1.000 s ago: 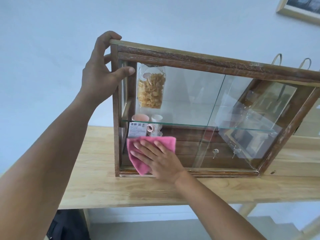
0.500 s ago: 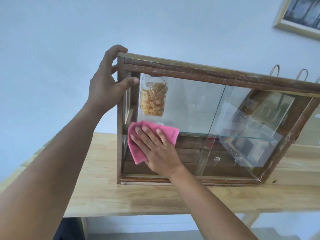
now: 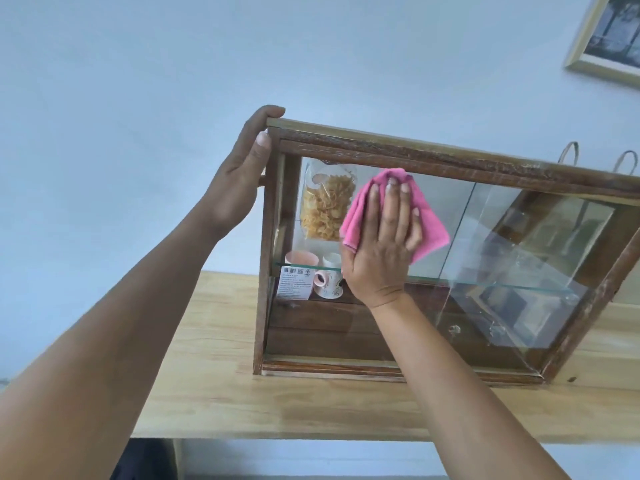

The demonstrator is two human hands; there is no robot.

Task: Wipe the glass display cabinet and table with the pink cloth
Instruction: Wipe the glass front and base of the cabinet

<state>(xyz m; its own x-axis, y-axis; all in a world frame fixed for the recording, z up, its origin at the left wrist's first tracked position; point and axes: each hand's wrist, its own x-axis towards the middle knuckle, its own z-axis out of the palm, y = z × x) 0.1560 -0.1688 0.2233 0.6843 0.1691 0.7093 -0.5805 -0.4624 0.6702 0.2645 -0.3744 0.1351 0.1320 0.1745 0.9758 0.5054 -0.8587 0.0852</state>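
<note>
A wooden-framed glass display cabinet (image 3: 450, 157) stands on a light wooden table (image 3: 214, 386). My right hand (image 3: 381, 251) lies flat on the pink cloth (image 3: 431, 223), pressing it against the upper left part of the front glass, just under the top rail. My left hand (image 3: 239, 181) grips the cabinet's top left corner, fingers over the top edge and thumb on the front post. Behind the glass I see a bag of yellow snacks (image 3: 325, 206) and some cups (image 3: 301, 259) on a glass shelf.
The cabinet stands against a pale wall. A framed picture (image 3: 609, 36) hangs at the upper right. Two loop handles (image 3: 623, 161) show behind the cabinet's top right. The table's front edge runs below the cabinet, with a dark object (image 3: 145, 459) underneath it.
My right hand has slid the pink cloth up the glass from the cabinet's bottom left to near the top rail and a little right. My left hand stays on the corner.
</note>
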